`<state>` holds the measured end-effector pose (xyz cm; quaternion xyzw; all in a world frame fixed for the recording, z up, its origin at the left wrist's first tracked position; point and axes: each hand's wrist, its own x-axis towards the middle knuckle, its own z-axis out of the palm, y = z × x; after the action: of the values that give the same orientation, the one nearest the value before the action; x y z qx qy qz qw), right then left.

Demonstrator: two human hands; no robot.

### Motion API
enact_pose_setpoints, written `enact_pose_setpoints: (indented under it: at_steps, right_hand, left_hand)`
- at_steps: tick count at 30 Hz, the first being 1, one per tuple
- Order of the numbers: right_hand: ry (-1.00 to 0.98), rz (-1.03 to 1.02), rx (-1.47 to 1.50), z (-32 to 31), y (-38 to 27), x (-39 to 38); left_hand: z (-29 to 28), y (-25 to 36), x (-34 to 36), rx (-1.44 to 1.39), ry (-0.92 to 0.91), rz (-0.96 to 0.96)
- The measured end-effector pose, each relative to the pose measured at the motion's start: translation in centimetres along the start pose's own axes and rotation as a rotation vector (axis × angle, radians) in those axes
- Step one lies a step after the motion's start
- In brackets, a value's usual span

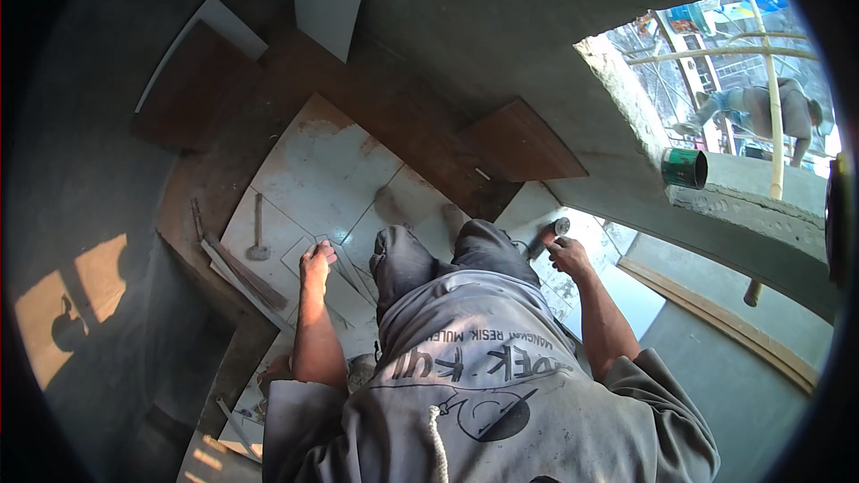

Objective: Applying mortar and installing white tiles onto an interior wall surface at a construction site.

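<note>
My left hand (318, 259) hovers over the pale floor tiles (313, 165), its fingers curled together; whatever they may hold is too small to make out. Thin lines run close by it, perhaps a cord or tile edges. Beyond my right knee, my right hand (571, 258) has its fingers closed at the near end of a reddish cylindrical object (548, 234) with a dark round end. It looks gripped, though its exact kind is unclear. Left of my left hand, a mallet (259, 252) lies on the tiles with its handle pointing away.
Brown-backed panels (523, 139) and white ones (327, 4) lean along the walls. Strips of wood (246, 273) lie at the left. A green can (684, 168) sits on the rough window ledge; outside, a person (778, 112) bends near poles. A long wooden plank (716, 322) lies right.
</note>
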<state>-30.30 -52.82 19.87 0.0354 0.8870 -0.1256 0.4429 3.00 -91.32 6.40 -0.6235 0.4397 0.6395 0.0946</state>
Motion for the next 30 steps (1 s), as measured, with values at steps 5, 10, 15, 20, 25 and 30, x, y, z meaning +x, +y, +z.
enact_pose_setpoints:
  at_steps: [5, 10, 15, 20, 25, 30]
  right_hand:
    - [-0.018, -0.023, -0.056, -0.8, 3.1, 2.1]
    - [0.006, -0.229, -0.147, -3.7, 3.8, 5.9]
    - [-0.034, -0.502, -0.218, -6.1, 7.1, 12.2]
    - [0.023, -0.854, -0.609, -7.1, 13.0, 15.6]
    - [-0.274, -0.196, -0.28, -7.7, 16.9, 16.1]
    - [-0.277, -0.152, -0.306, -9.1, 10.9, 12.4]
  left_hand:
    - [0.6, -3.1, -2.5, -0.055, 0.03, -0.023]
    - [3.6, -8.6, -6.0, -0.107, 0.172, -0.077]
    - [10.0, -13.6, -10.8, -0.179, 0.224, -0.129]
    - [17.9, -18.5, -16.6, -0.131, 0.229, -0.08]
    - [22.5, -22.3, -19.0, -0.203, 0.314, 0.023]
    - [23.3, -27.9, -18.4, -0.303, 0.402, 0.042]
